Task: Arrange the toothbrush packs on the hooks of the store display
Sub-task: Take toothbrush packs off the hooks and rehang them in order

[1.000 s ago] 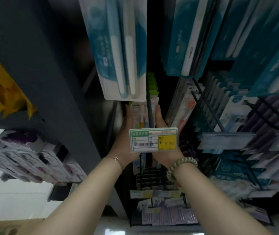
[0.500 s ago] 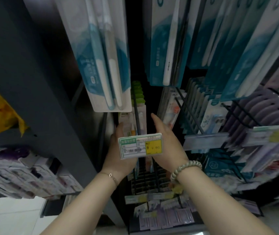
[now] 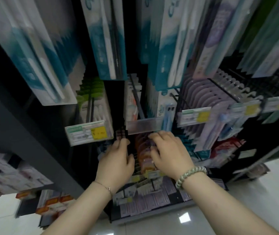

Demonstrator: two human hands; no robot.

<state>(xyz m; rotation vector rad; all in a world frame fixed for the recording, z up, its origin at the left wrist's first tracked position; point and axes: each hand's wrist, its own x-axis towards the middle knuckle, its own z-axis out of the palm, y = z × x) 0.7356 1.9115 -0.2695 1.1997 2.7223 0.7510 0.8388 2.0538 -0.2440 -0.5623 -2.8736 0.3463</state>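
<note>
A row of orange and pink toothbrush packs hangs on a low hook of the dark display, seen from above. My right hand lies on the right side of this row, its bent fingers curled over the pack tops. My left hand is on the row's left side with fingers curled near some dark packs; whether it grips anything is hidden. Above them, a hook rod ends in a clear label holder.
Green-topped packs hang behind a yellow price tag at upper left. Large blue and white packs hang overhead, lilac packs to the right. A dark upright panel stands at left. White floor lies below.
Both hands have left the green-topped packs behind the price tag and dropped down and to the right, onto the lower row of orange packs. My view has swung right.
</note>
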